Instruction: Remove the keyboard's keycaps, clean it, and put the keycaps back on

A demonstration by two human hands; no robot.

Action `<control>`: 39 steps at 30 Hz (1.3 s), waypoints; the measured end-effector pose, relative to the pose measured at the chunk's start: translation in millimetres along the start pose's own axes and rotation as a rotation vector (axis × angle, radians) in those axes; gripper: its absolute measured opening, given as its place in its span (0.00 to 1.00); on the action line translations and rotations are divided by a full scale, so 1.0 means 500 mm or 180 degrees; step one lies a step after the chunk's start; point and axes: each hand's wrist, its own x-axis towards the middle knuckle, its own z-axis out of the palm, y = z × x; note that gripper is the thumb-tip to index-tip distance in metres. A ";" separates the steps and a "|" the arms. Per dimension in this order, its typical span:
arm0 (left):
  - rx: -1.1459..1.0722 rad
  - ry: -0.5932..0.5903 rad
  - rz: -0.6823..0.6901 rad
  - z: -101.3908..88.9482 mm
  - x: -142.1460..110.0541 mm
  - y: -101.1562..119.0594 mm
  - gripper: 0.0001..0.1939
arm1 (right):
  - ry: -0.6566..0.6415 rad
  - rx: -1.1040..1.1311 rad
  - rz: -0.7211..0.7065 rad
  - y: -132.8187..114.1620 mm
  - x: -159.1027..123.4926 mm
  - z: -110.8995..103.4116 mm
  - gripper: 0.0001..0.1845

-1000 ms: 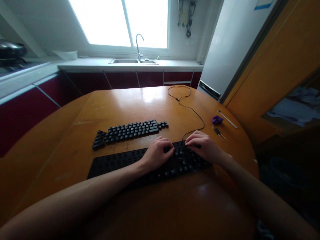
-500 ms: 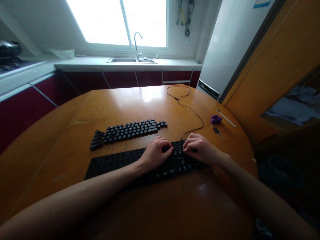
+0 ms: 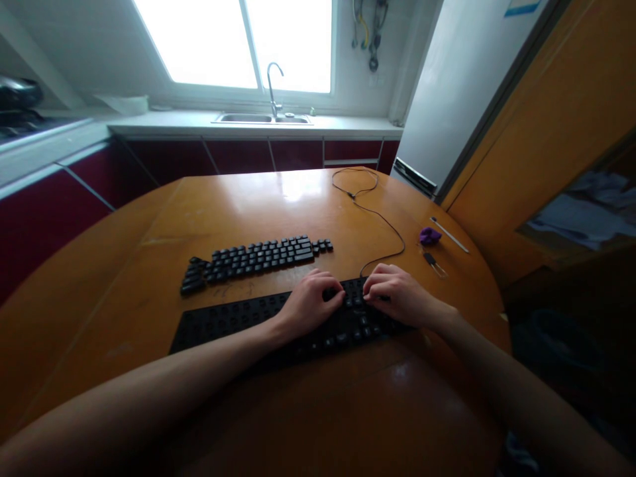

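Observation:
A black keyboard base [image 3: 218, 322] lies across the table before me, its left part bare of keycaps and some caps fitted on its right part. Over its middle right rests my left hand [image 3: 314, 299], thumb and fingers closed in a pinch; whatever lies between the tips is too small to make out. My right hand [image 3: 395, 293] is at the base's right end, fingers curled together at the keys, their grip hidden too. Behind the base, loose black keycaps [image 3: 263, 260] are laid out in keyboard rows on the wood.
A thin cable [image 3: 381, 216] runs from the keyboard to the table's far side. At the right lie a purple cloth [image 3: 429, 236], a wire keycap puller [image 3: 434, 264] and a thin white stick [image 3: 452, 236]. The wooden table [image 3: 163, 225] has a rounded edge; a sink [image 3: 246, 119] stands beyond.
Both hands stay almost in place over the keyboard. The view has shifted very slightly; nothing else visibly moves.

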 end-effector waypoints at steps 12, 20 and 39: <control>0.0353 -0.0062 0.0080 -0.015 0.007 -0.003 0.06 | -0.0070 0.0177 0.0225 -0.010 0.010 -0.016 0.07; 0.1686 0.0351 -0.0173 -0.100 0.102 -0.061 0.10 | 0.0399 -0.0368 0.0603 0.043 0.140 0.019 0.11; 0.2227 0.0025 -0.0409 -0.069 0.121 -0.103 0.13 | -0.0146 -0.0925 0.0298 0.068 0.259 0.082 0.10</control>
